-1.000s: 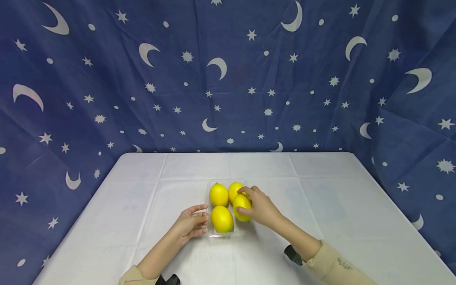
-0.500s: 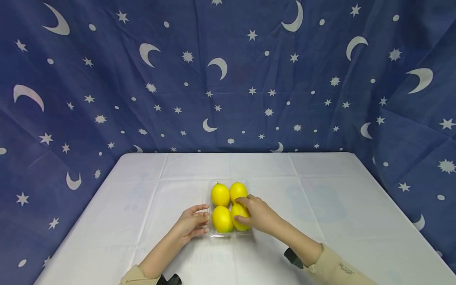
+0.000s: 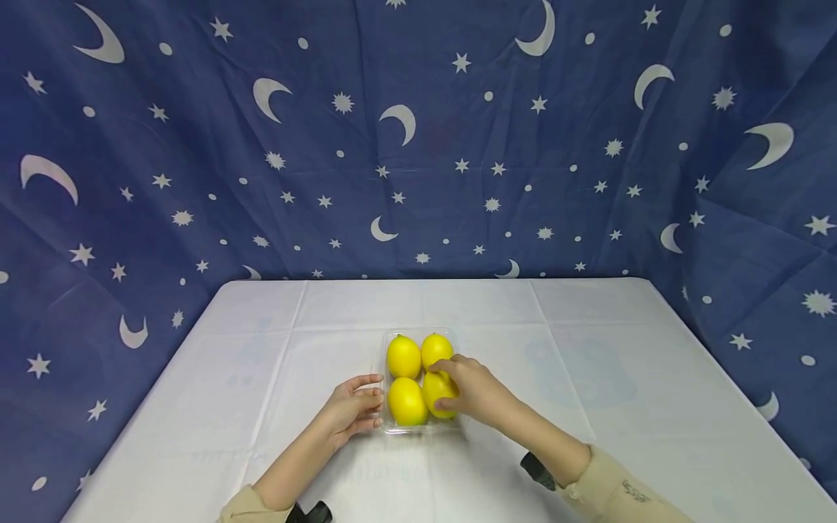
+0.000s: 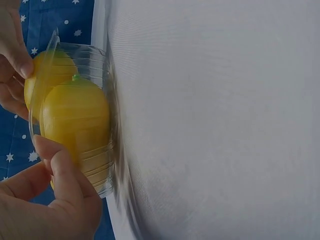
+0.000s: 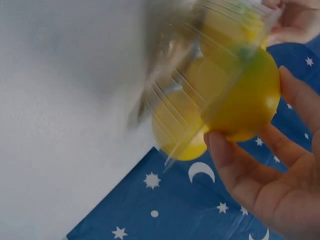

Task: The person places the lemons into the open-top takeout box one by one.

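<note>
Right hand [image 3: 480,392] curls its fingers and thumb round the near-right lemon [image 3: 437,393], bright yellow, smooth, oval, its long axis running away from the person, seated in the clear ribbed plastic tray [image 3: 418,428] between both hands. Left hand [image 3: 349,408] presses relaxed fingers on the tray's left wall. Three more lemons [image 3: 403,357] fill it, one showing a green stem nub. No label readable. White table [image 3: 261,363] beneath.

Four lemons [image 3: 404,357] in tray [image 3: 418,430]
</note>
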The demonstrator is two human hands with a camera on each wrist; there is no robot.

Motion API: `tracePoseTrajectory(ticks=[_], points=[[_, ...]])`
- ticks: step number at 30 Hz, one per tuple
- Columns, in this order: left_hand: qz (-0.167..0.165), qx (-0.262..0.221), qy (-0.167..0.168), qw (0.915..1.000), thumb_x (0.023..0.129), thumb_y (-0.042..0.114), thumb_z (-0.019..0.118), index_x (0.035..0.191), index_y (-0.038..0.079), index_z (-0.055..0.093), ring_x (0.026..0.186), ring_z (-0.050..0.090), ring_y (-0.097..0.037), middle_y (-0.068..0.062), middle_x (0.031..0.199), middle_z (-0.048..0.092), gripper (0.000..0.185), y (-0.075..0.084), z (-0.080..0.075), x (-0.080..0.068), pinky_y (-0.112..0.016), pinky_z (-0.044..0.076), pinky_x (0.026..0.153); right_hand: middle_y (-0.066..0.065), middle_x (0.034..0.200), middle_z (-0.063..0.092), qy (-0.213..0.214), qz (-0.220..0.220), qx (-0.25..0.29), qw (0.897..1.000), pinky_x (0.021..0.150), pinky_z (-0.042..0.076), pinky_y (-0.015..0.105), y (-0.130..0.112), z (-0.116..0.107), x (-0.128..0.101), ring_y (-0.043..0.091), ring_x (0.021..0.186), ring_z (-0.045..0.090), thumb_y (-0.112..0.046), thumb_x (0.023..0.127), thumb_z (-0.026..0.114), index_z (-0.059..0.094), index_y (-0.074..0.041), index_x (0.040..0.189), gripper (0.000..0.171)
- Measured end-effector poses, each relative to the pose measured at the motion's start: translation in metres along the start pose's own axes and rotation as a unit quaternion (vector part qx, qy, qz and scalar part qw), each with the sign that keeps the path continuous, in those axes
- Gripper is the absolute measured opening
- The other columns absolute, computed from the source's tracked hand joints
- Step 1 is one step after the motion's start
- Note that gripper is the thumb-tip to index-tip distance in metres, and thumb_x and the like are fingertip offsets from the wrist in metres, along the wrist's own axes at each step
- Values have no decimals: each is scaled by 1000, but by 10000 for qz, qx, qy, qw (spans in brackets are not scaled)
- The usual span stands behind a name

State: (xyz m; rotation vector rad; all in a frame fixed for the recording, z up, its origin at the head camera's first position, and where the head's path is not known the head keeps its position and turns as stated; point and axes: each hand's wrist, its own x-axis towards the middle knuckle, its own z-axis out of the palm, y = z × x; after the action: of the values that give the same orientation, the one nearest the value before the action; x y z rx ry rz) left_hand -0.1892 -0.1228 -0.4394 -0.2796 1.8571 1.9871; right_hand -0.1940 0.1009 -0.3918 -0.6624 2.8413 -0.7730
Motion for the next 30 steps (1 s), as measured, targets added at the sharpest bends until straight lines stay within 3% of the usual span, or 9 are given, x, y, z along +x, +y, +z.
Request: tracePoseTrajectory(ticks=[7, 17, 24, 30], points=[[30, 20, 19, 10000, 89, -2, 56, 130, -1, 42, 69, 55, -8, 0, 85, 58, 44, 0, 0, 1, -18, 54, 56, 11, 94, 63, 199, -126, -493, 9985, 67, 44, 29, 1, 14, 5, 19, 78, 48, -14, 70, 82, 64, 0, 112, 48], [114, 64, -36, 9999, 88, -1, 56, 132, -2, 41, 68, 54, -6, 4, 84, 56, 46, -1, -1, 3, -17, 54, 55, 5, 76, 62, 357, -559, -1331, 9889, 60, 34, 23, 0, 20, 7, 16, 67, 41, -25, 68, 83, 67, -1, 102, 44], [152, 164, 18, 9997, 89, 1, 57, 131, -2, 43, 69, 54, -8, 1, 87, 57, 44, 0, 3, 3, -17, 54, 57, 6, 78, 64, 511, -574, -1415, 9869, 59, 36, 21, 1, 18, 0, 14, 66, 42, -24, 70, 82, 67, 0, 106, 46], [158, 215, 133, 9996, 89, 0, 56, 131, -2, 44, 72, 55, -10, -1, 92, 57, 44, -3, 3, -2, -20, 55, 60, 15, 101, 65, 615, -632, -1472, 9852, 67, 54, 28, -1, 19, -7, 23, 80, 59, -25, 76, 78, 66, -1, 108, 42]])
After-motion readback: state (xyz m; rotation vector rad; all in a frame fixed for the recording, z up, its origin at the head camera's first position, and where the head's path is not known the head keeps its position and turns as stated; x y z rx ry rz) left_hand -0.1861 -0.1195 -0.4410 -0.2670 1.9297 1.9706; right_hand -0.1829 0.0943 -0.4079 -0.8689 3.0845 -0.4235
